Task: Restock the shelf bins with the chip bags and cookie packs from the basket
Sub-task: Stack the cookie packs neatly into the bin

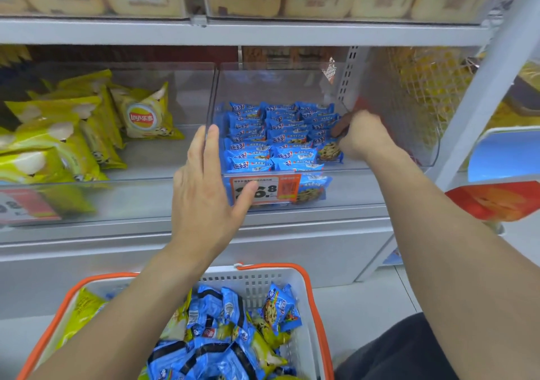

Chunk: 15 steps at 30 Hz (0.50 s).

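The left hand (204, 187) lies open, fingers straight against the near left corner of the clear cookie bin (380, 152), seemingly to steady it. The right hand (361, 134), curled round a cookie pack (330, 150), sets it in the bin's right row. Below, the basket (304, 298) holds more packs and chip bags (84, 306).

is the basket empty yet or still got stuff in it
Not empty. The basket holds a heap of blue cookie packs and yellow-green chip bags.
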### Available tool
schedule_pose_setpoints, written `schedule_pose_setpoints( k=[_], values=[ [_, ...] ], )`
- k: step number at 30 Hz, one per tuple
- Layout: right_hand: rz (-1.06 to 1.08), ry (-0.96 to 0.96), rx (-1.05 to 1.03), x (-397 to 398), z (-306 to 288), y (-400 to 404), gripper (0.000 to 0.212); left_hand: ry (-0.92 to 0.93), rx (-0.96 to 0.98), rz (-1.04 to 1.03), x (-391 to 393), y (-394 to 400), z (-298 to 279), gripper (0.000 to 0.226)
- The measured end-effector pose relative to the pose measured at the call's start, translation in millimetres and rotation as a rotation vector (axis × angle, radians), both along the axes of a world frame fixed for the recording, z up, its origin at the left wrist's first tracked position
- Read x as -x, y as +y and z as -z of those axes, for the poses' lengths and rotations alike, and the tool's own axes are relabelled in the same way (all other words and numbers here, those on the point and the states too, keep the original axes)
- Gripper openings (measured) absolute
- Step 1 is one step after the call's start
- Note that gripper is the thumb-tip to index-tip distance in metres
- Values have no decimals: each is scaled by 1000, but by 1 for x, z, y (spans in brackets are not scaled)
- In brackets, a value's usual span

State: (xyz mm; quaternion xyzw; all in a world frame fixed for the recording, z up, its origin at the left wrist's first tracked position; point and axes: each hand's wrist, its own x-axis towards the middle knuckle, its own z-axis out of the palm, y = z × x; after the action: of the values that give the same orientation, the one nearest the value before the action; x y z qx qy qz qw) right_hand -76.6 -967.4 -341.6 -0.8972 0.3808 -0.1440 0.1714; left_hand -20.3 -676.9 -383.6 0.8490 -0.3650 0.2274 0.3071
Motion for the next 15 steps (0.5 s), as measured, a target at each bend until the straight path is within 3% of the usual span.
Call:
schedule_pose_setpoints(
  k=[4, 7, 11, 15],
  values=[
    [78, -164, 53, 15, -16, 14, 33, 116, 16, 111, -2, 11, -9, 85],
    [13, -407, 150, 27, -34, 38, 34, 34, 110, 131, 3, 24, -16, 67],
    [-241, -616, 172, 33, -37, 100, 21, 25, 224, 181, 20, 49, -16, 31],
    [-577, -546, 139, 36, 11, 194, 14, 287, 9, 264, 29, 88, 16, 11]
  ],
)
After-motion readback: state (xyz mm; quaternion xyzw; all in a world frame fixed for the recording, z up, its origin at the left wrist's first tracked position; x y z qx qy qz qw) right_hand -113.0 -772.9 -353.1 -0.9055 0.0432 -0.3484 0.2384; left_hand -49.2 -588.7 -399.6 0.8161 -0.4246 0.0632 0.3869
